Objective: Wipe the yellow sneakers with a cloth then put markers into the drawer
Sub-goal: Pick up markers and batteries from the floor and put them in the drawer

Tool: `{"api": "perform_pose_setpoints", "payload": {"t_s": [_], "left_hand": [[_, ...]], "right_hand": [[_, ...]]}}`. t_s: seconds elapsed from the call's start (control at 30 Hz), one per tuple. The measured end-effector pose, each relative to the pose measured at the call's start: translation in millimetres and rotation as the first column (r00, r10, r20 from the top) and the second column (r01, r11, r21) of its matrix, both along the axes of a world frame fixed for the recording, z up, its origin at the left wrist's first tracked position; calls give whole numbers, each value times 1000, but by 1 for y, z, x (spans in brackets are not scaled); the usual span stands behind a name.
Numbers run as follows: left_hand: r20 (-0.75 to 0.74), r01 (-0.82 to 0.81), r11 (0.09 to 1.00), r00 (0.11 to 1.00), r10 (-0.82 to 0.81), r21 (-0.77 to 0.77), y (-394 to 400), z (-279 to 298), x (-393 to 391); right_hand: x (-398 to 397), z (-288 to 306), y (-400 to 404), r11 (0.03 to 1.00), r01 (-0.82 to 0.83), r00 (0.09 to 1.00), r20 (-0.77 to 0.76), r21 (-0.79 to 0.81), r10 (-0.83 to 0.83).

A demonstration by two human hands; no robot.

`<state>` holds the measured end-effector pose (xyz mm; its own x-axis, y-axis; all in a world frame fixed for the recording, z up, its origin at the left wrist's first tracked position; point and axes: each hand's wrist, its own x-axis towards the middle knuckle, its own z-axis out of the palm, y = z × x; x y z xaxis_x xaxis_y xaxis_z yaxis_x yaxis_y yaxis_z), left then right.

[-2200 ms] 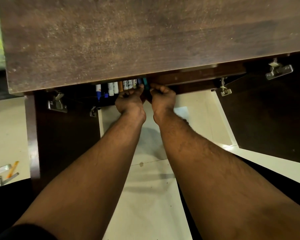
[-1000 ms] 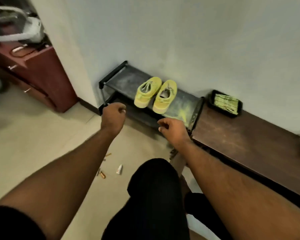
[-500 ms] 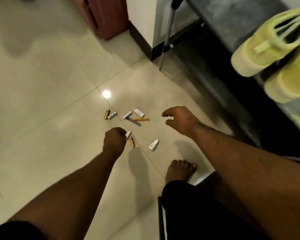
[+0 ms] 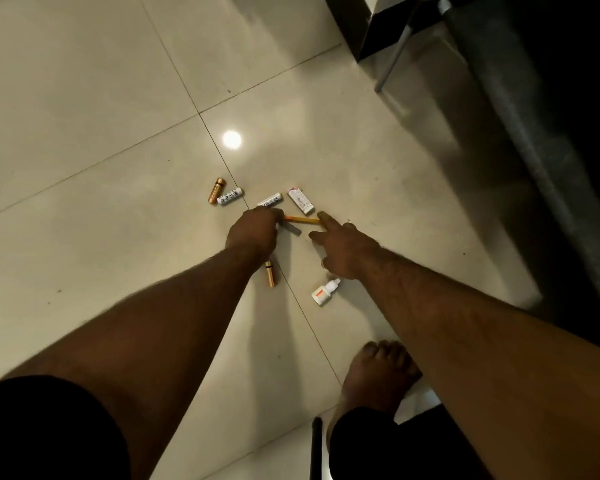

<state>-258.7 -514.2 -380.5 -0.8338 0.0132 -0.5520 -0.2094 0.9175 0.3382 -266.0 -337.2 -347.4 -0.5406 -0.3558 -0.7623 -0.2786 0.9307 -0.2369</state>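
Several markers and small tubes lie scattered on the pale tiled floor. My left hand (image 4: 253, 232) is curled, knuckles up, with a white marker end showing at its fingertips beside a grey stick (image 4: 293, 230). My right hand (image 4: 340, 249) reaches out with the index finger straight, its tip touching the end of an orange pen (image 4: 302, 220). Just beyond lie a white marker (image 4: 270, 199) and a white box (image 4: 301, 201). Farther left are another white marker (image 4: 230, 196) and a copper tube (image 4: 216, 190). The sneakers and the drawer are out of view.
A gold tube (image 4: 270, 274) lies by my left wrist and a small white bottle (image 4: 324, 291) under my right wrist. My bare foot (image 4: 378, 372) stands at the lower right. The dark shoe rack with its metal leg (image 4: 395, 46) fills the right side.
My view dropped from the drawer, past the shoe rack, to the floor. Both hands have reached forward to the scattered items, and my right index finger now touches the orange pen.
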Motion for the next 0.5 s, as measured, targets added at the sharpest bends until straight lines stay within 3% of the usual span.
{"api": "perform_pose_setpoints", "payload": {"t_s": [0.1, 0.2, 0.3, 0.4, 0.5], "left_hand": [[-33, 64, 997, 997, -66, -51, -7, -4, 0], [-57, 94, 992, 993, -100, -89, -10, -2, 1], [-83, 144, 979, 984, -156, -141, -6, 0, 5], [-120, 203, 962, 967, -227, -184, 0, 4, 10], [-149, 147, 980, 975, -167, -137, 7, 9, 14]], "right_hand": [[2, -13, -7, 999, -37, 999, -32, 31, 38], [4, -22, -5, 999, -54, 973, -226, -4, 52], [11, -25, 6, 999, -42, 952, -305, -18, 34], [21, -22, 26, 987, 142, 937, -312, -69, -156], [30, -14, 45, 876, 419, 835, -277, -238, -475]]}}
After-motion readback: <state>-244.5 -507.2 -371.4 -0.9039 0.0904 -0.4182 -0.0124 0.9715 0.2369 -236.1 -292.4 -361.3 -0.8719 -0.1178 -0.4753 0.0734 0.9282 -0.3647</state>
